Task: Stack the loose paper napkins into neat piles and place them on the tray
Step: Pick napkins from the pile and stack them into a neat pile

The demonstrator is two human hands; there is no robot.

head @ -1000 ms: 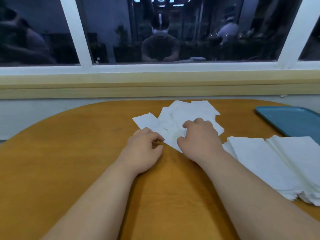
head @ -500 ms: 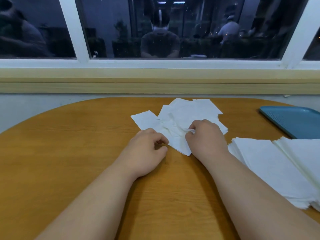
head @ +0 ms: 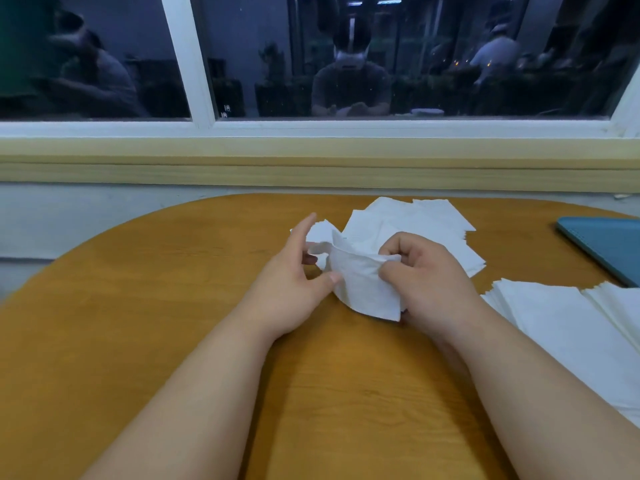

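Pinching one napkin (head: 360, 289) — right hand (head: 427, 282), left hand (head: 289, 282) splayed, two stacks (head: 557, 327), one tray (head: 606, 244).

No readable text, label, brand or number. Two small white marks (head: 226, 111) on window pane (head: 433, 64), low beside white frame post (head: 187, 60): too small and blurred to read.

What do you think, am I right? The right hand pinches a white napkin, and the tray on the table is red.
Not quite. The tray is blue, not red, as the head view shows. The right hand does pinch a white napkin.
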